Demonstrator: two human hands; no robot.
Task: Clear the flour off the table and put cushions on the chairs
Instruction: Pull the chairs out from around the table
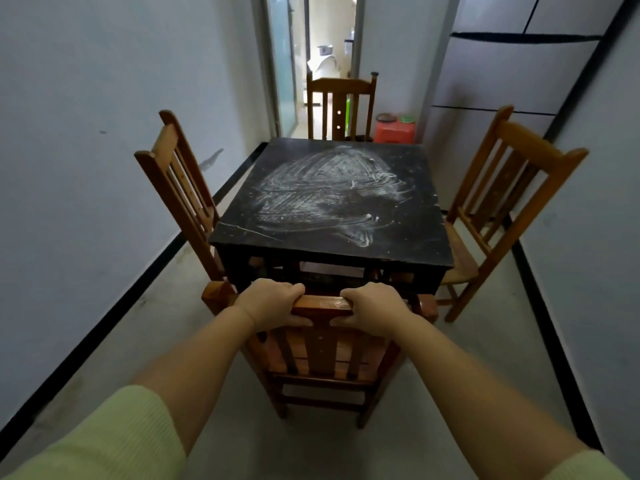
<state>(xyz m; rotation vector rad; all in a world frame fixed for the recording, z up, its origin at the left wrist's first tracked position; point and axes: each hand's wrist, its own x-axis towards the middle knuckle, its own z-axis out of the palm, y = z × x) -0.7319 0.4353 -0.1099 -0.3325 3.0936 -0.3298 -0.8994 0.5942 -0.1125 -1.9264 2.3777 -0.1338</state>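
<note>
A square black table [408,237] stands in the middle of a narrow room. White flour smears [322,195] cover most of its top. A wooden near chair [322,355] is pushed against the table's front edge. My left hand [270,303] and my right hand [374,308] both grip its top rail [322,303], side by side. Three more wooden chairs stand around the table: a left chair [180,181], a far chair [341,98] and a right chair [498,188]. Their visible seats are bare. No cushion is in view.
A red plastic stool [394,131] with small dishes on it sits in the far right corner. A tall grey fridge [502,71] fills the right wall. A glass door [284,64] and open doorway lie behind the far chair. Walls run close on both sides.
</note>
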